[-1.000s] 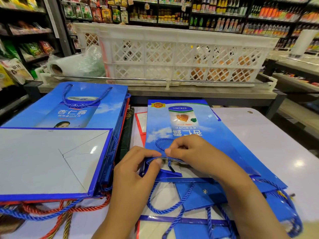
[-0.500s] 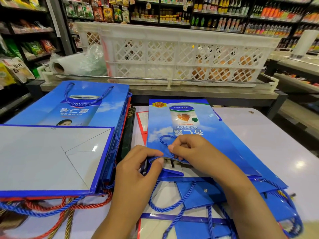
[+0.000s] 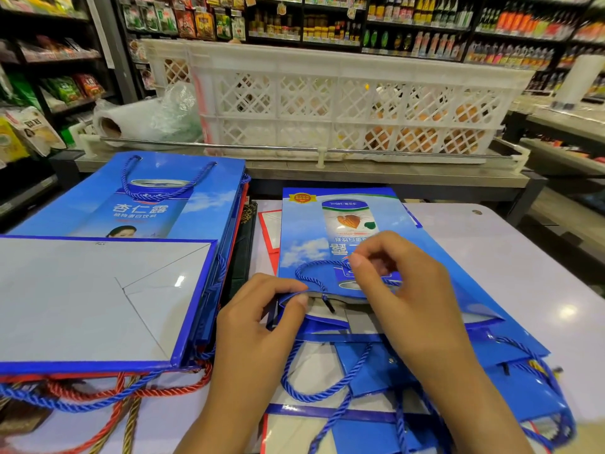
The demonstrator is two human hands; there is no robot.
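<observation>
Left hand (image 3: 258,326) pinches the mouth edge of the blue bag (image 3: 327,237) to steady it; right hand (image 3: 402,283), at its three o'clock, pinches the rope handle (image 3: 304,273), likely seating it.

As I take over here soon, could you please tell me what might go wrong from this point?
The right hand pinches the rope handle; a hard tug might pull its black tip out of place. The left hand pinches the top edge of the blue bag, which could crease or tear. Loose cords underneath might snag.
</observation>
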